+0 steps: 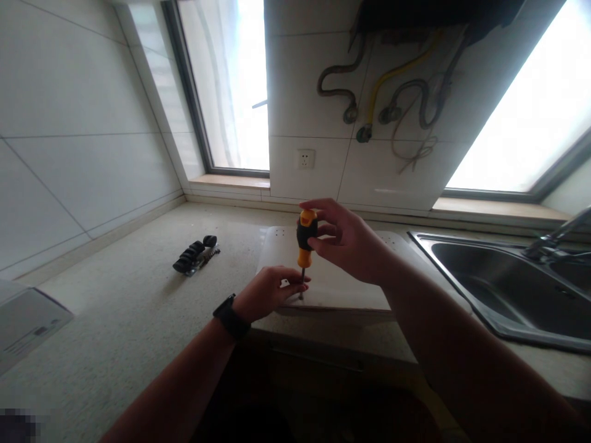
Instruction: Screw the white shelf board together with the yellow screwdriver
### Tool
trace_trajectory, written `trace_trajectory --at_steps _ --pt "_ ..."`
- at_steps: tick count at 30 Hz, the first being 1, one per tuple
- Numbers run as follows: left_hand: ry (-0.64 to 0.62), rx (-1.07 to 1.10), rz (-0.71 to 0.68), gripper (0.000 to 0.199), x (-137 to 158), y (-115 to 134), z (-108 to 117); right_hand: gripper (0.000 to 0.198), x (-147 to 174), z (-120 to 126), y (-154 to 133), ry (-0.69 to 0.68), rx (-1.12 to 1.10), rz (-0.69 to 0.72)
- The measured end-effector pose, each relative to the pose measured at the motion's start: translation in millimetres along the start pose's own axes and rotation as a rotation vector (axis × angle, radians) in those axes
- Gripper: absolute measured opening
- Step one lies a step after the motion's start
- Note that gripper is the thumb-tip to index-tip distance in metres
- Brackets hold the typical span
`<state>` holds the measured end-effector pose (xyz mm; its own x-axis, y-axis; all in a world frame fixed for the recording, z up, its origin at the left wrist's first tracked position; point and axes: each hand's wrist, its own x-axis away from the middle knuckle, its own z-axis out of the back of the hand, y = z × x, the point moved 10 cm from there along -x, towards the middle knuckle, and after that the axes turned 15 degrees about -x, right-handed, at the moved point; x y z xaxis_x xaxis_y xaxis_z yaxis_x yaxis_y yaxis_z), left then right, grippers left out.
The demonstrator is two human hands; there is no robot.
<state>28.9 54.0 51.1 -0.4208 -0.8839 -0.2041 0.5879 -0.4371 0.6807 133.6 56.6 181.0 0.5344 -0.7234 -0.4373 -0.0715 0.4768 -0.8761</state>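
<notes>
My right hand [344, 237] grips a screwdriver [306, 239] by its yellow and black handle, one finger on top of the handle's end. The screwdriver stands upright, tip down, over the near left corner of a white panel [351, 283]. Low on the shaft, the thumb and forefinger of my left hand [272, 288] close around the tip; a small metal piece, perhaps a screw, shows just below. My left wrist wears a black watch. Small holes dot the panel's far corners. Left of the panel lie several black rounded parts [190, 255] and a row of screws [205, 258].
A steel sink [498, 289] with a tap [554, 237] is set into the counter [138, 307] at right. At the left edge stands a pale box [28, 320]. Hoses [383, 77] and a socket [305, 159] are on the tiled wall between two windows.
</notes>
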Motion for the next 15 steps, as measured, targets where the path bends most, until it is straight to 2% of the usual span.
trace_trajectory --at_steps 6,15 --pt "0.067 -0.054 0.009 0.022 -1 -8 0 0.054 0 -7 -1 -0.059 -0.073 0.009" --pt "0.131 -0.076 0.047 0.021 0 -7 5 0.066 2 -12 0 -0.082 0.096 -0.059"
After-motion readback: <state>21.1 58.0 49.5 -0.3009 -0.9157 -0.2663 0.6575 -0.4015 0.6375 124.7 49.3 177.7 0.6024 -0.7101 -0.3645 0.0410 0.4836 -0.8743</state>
